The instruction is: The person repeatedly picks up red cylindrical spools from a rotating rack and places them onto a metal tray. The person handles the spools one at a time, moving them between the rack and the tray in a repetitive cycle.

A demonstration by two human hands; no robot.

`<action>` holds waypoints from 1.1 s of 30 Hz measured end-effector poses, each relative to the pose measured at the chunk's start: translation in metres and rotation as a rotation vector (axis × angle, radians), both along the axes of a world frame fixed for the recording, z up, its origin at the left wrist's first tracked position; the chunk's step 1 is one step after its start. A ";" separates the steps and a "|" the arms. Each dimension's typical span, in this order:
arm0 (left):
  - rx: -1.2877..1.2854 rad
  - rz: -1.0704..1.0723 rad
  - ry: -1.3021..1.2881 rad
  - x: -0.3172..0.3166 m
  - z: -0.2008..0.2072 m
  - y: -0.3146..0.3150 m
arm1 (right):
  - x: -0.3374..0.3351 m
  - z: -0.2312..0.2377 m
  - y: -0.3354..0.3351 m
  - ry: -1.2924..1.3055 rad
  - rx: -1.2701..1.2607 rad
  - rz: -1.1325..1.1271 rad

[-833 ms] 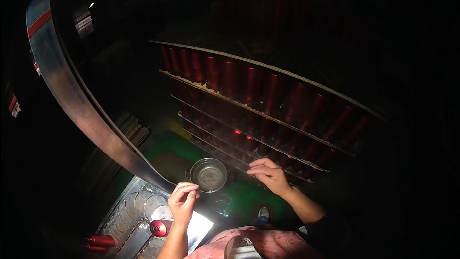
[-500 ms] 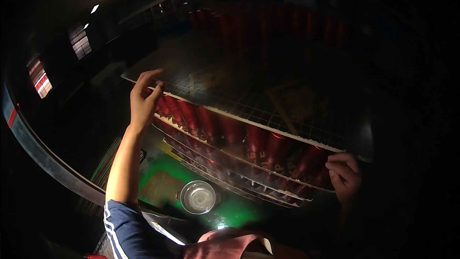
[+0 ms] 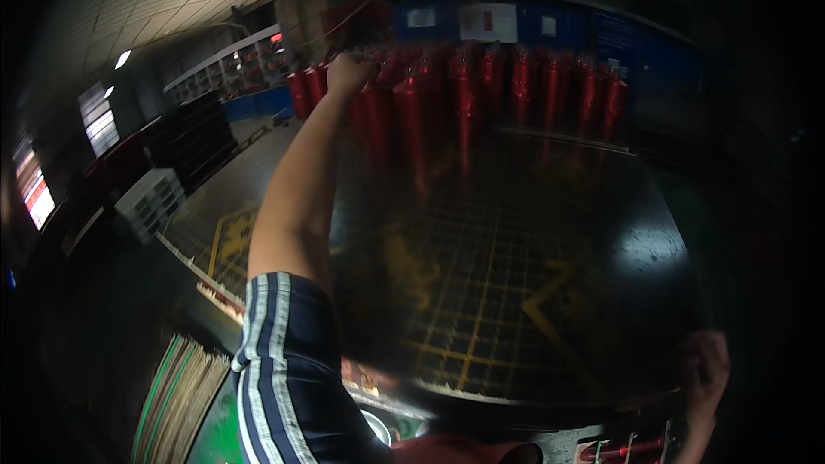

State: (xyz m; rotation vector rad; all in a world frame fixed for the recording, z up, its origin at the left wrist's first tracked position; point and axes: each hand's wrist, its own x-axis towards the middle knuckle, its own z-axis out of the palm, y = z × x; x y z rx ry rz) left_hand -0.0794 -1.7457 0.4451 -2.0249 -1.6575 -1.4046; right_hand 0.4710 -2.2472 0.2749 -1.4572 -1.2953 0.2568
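My left arm reaches far forward over the dark board. My left hand (image 3: 351, 73), blurred and closed-looking, is at the tops of the red cylinders (image 3: 415, 116) standing at the board's far side. Whatever its fingers hold, if anything, is hidden. At the lower right, my right hand (image 3: 706, 369) is beside the near right part of the dark board (image 3: 490, 292); its bent fingers are dim and smeared. Yellow grid lines and patterned marks cover the board's shiny face.
A stack of thin boards (image 3: 176, 395) stands at the lower left. A pale slotted block (image 3: 150, 198) sits left of the board. Behind the cylinders runs a blue wall (image 3: 550, 30) with papers on it. A red cylinder (image 3: 623, 451) shows below the near edge.
My left hand has gone from the board's near left edge forward to the red cylinders. The view has tilted up, and the scene is brighter. My right hand now appears lower and farther right.
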 end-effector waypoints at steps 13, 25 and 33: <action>-0.332 -0.178 -0.371 0.004 0.010 0.109 | -0.090 0.096 0.192 -0.564 0.051 0.256; -0.525 0.241 0.140 0.026 0.011 0.126 | -0.244 0.158 0.568 -0.767 0.087 0.198; -0.371 0.170 -0.118 -0.001 0.011 0.068 | -0.260 0.142 0.588 -0.554 0.467 0.220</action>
